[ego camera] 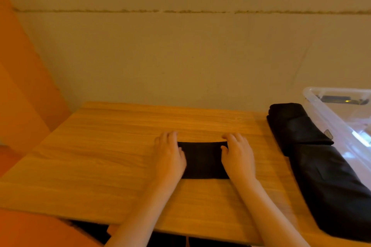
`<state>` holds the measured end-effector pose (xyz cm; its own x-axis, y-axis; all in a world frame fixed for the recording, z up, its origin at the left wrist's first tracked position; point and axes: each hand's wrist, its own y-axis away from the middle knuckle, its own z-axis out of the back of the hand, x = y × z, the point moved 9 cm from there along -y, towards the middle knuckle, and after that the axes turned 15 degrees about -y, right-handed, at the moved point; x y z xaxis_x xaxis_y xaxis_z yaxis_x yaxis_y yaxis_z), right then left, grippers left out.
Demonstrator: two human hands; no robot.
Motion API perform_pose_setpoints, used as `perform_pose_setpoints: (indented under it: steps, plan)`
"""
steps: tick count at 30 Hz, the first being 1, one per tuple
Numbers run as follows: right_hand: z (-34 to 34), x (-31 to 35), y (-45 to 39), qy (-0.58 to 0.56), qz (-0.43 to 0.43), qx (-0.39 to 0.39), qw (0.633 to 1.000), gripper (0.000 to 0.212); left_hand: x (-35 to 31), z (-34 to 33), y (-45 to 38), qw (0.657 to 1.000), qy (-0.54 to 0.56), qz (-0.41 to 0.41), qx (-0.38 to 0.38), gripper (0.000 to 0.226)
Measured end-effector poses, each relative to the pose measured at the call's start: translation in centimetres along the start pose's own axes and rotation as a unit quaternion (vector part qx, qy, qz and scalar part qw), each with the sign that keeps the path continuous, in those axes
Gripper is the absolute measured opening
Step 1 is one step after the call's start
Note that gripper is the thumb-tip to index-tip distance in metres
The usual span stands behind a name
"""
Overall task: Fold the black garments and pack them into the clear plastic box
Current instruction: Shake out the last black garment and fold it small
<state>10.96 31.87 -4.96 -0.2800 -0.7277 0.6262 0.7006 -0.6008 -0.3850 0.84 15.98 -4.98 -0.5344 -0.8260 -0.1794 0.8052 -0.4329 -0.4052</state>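
Black folded garment mid-table; left hand, right hand flat, fingers straight, pressing ends. Smooth outward evenly before lifting.

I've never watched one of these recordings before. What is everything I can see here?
small folded garment: one, black, middle of the table, between the two hands
larger folded garments: a black pile, count unclear, along the table's right side beside the box
clear plastic box: one, transparent, far right, partly cut off; a dark item inside, unclear
table: one, light wood, against the wall
wall: beige, behind the table
panel: orange, at left
left hand: fingers straight, resting on the small garment's left end
right hand: fingers straight, resting on its right end
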Motion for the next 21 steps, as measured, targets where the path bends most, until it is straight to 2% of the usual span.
perform_pose_setpoints:
  steps: [2,3,4,5,6,7,8,10,13,16,19,21]
  plan:
    - [-1.2,3.2,0.2,-0.003,0.129,0.019,0.991,0.032,-3.3,0.6,0.3,0.994,-0.025,-0.105,-0.026,0.040]
    - [-2.8,4.1,0.5,0.001,0.160,0.077,0.984,0.034,-4.5,-0.2,0.5,0.990,-0.031,-0.134,0.015,0.043]
    - [-4.6,4.2,1.0,0.009,0.154,0.146,0.977,0.041,-4.9,-1.7,1.0,0.986,-0.039,-0.139,0.088,0.047]
    - [-5.9,3.7,1.6,0.020,0.121,0.208,0.970,0.058,-4.6,-3.6,1.6,0.976,-0.059,-0.123,0.170,0.051]
    - [-6.5,2.6,1.8,0.036,0.078,0.240,0.967,0.080,-3.8,-4.8,2.0,0.966,-0.089,-0.104,0.221,0.055]
    - [-6.6,1.5,1.8,0.056,0.041,0.252,0.965,0.096,-3.0,-5.3,2.2,0.961,-0.107,-0.081,0.243,0.059]
    - [-6.5,0.7,1.8,0.069,0.016,0.258,0.964,0.103,-2.4,-5.4,2.2,0.959,-0.112,-0.059,0.252,0.063]
    - [-6.3,0.0,2.0,0.077,-0.015,0.262,0.962,0.098,-1.6,-5.4,2.5,0.960,-0.106,-0.022,0.257,0.069]
    - [-6.2,-0.1,2.4,0.087,-0.032,0.262,0.961,0.065,-1.0,-5.0,2.8,0.961,-0.100,0.022,0.258,0.071]
    - [-5.9,-0.2,2.7,0.084,-0.043,0.248,0.964,0.061,0.2,-4.4,3.1,0.964,-0.046,0.079,0.250,0.071]
    - [-5.3,-0.5,3.1,0.085,-0.072,0.214,0.971,0.060,1.7,-2.7,4.1,0.959,0.086,0.162,0.214,0.066]
    - [-4.8,-0.5,3.6,0.093,-0.091,0.181,0.975,0.060,2.8,-1.4,5.3,0.931,0.200,0.234,0.194,0.060]
